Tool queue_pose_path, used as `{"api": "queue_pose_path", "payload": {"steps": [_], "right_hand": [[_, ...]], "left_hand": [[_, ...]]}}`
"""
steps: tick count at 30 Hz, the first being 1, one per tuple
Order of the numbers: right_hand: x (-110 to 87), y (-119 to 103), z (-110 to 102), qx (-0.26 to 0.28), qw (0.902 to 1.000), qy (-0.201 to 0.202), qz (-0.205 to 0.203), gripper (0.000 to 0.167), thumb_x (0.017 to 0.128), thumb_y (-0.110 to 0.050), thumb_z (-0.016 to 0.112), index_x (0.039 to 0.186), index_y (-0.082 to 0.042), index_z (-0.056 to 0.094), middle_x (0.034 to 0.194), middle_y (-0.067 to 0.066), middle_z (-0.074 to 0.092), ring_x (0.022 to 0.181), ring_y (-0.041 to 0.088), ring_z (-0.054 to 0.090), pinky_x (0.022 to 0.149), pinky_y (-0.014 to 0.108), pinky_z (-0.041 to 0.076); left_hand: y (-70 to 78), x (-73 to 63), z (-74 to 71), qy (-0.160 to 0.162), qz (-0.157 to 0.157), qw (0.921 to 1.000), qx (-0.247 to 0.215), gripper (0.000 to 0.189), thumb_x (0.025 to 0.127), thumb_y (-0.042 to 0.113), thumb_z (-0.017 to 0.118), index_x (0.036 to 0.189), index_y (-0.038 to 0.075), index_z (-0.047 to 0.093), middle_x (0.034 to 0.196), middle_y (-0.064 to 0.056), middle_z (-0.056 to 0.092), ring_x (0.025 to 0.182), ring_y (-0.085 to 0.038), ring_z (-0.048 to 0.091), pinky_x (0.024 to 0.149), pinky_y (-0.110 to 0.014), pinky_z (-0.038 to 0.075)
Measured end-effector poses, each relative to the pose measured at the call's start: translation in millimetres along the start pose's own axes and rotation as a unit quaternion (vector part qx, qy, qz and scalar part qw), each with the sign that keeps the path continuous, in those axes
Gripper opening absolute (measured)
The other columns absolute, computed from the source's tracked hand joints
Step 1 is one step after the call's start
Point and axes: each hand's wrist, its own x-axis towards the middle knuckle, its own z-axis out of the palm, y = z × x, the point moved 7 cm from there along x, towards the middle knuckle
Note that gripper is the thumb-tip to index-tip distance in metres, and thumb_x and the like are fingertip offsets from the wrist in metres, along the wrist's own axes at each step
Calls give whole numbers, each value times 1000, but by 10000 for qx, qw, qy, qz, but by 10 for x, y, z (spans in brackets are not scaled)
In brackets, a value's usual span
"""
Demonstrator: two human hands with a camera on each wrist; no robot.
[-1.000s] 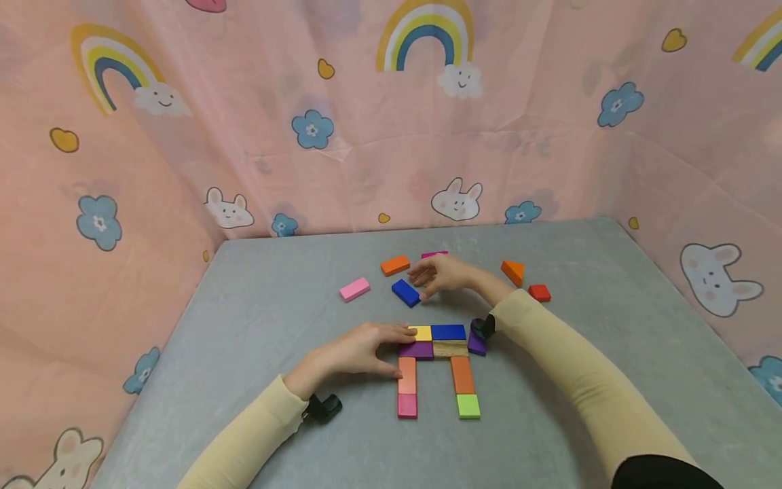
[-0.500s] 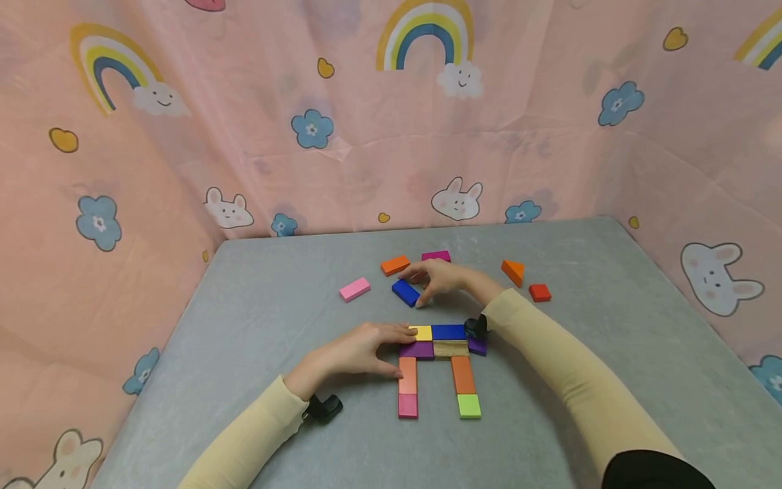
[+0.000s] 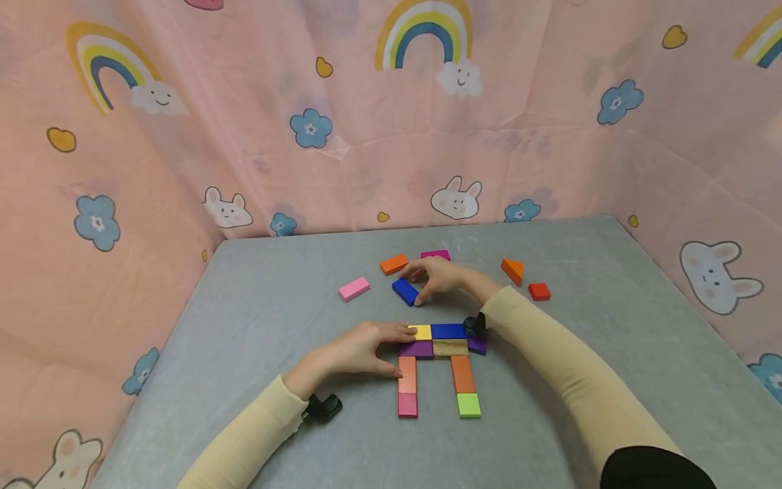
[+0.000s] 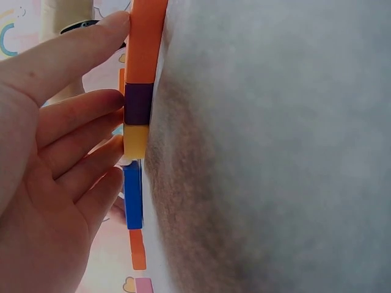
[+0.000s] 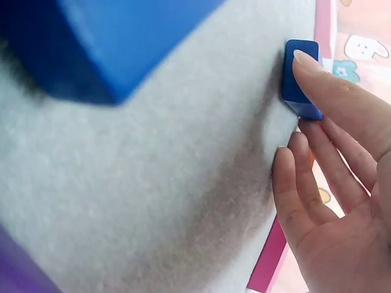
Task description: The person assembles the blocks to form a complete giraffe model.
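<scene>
Right hand (image 3: pixel 438 277) has shifted in, pinching the farther blue block (image 3: pixel 404 292) beyond the straight-fingered left hand (image 3: pixel 360 348).

Inscriptions: none legible. Lettering, labels, brand marks, numerals, signs: none that can be read in head, left wrist or right wrist view, whether on blocks (image 3: pixel 449 331), worktop (image 3: pixel 275 292) or printed fabric backdrop (image 3: pixel 391 149).

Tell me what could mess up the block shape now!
The right hand pinches the loose blue block, and its black wrist camera looks close to the purple block at the shape's right end, so it might bump that one. The left hand touches the yellow block and peach block; a twitch could push them crooked. The loose block might slip too, if the pinch is weak.
</scene>
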Motion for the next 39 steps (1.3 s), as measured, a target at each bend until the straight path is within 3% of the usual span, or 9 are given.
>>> {"api": "queue_pose_path", "payload": {"steps": [9,20,30,39], "right_hand": [[-231,77,-214,340,9979,542,110,64,71,-25,84,126,-6,58,124,13,61,113,27,60,96,40,49],[-803,298,-433,22,9909,1263,464,65,72,-33,83,123,-2,57,118,15,62,109,30,60,93,43,51],[-1256,425,-413,-165,9812,1818,620,65,72,-36,82,118,3,59,110,19,65,103,32,63,87,43,54],[-1514,503,-310,-315,9741,2030,944,65,72,-41,81,117,1,60,107,17,66,99,30,63,86,44,54]], "left_hand": [[-2,2,3,28,-9,10000,25,63,81,40,73,136,17,53,143,2,49,136,-10,39,111,-36,35],[8,-41,-23,90,-42,10000,-5,63,82,41,72,137,18,53,143,3,49,136,-12,40,109,-37,37],[9,-34,0,121,-55,9999,68,62,81,37,75,136,17,54,142,2,50,136,-11,40,110,-35,36],[22,-8,8,96,-37,9999,66,62,81,38,74,136,17,53,143,3,49,137,-10,39,111,-35,35]]}}
